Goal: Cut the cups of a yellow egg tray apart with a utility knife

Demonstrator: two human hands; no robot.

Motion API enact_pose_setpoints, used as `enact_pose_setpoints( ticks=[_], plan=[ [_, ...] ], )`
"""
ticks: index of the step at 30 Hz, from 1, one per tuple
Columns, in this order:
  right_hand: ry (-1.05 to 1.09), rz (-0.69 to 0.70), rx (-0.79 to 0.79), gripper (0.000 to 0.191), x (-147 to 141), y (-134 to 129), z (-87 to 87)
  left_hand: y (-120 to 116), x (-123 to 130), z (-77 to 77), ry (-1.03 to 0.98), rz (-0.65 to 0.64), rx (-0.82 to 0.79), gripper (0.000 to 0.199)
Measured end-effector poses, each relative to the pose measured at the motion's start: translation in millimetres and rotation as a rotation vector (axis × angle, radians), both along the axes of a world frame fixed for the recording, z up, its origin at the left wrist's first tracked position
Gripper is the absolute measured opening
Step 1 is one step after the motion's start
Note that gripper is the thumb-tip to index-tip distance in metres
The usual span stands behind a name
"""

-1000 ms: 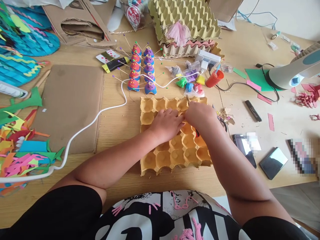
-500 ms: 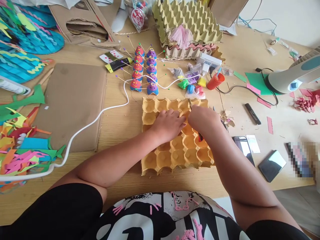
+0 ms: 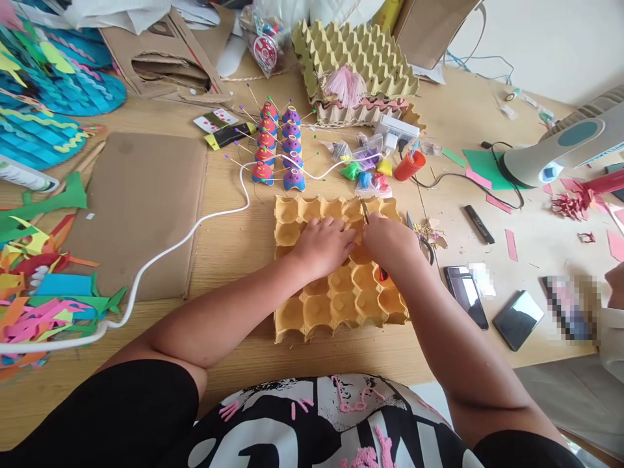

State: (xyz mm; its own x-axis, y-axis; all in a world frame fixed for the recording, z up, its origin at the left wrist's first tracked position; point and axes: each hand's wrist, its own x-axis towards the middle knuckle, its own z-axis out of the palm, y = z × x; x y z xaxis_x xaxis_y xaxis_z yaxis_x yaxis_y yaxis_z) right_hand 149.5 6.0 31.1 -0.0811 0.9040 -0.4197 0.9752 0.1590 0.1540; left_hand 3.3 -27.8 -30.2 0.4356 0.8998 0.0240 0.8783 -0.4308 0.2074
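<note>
A yellow-orange cardboard egg tray (image 3: 292, 312) lies on the table in front of me. My left hand (image 3: 325, 246) rests over its middle, fingers bent down onto the cups and thumb toward the right hand. Just beside it, my right hand (image 3: 390, 240) is closed round a utility knife (image 3: 383, 273). The knife's narrow metal blade (image 3: 364, 211) points away from me at the tray's far part, and its red end shows below the fist. The blade's tip against the cardboard is too small to make out clearly.
Scissors (image 3: 427, 249) lie right of the tray, near a phone (image 3: 467, 296). Beyond it stand two rows of painted egg-cup figures (image 3: 293, 179) with pins, clay bags (image 3: 364, 181) and stacked egg trays (image 3: 358, 58). A white cable (image 3: 195, 227) crosses a cardboard sheet (image 3: 146, 208). Another person shows at right.
The view has shifted slightly, showing more of the scissors and of the person at right. My right hand, with the knife, sits slightly closer to my left hand, which stays on the tray.
</note>
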Motion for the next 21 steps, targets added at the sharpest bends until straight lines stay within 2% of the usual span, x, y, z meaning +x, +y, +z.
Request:
enact_pose_setpoints(
  ticks=[5, 8, 14, 21],
  plan=[
    [0.007, -0.035, 0.053, 0.040, 5, -4, 7.7, 1, 1, 0.1, -0.001, -0.001, -0.027, 0.033],
    [0.015, -0.018, 0.081, 0.041, 5, 1, 6.2, 1, 1, 0.9, 0.005, 0.000, -0.037, 0.033],
    [-0.002, -0.016, 0.034, 0.041, 1, 7, -3.2, 0, 0, 0.5, 0.001, -0.007, -0.007, 0.032],
    [0.004, -0.052, -0.003, 0.044, -8, 22, -3.4, 1, 1, 1.3, 0.018, 0.005, -0.046, 0.034]
  ],
)
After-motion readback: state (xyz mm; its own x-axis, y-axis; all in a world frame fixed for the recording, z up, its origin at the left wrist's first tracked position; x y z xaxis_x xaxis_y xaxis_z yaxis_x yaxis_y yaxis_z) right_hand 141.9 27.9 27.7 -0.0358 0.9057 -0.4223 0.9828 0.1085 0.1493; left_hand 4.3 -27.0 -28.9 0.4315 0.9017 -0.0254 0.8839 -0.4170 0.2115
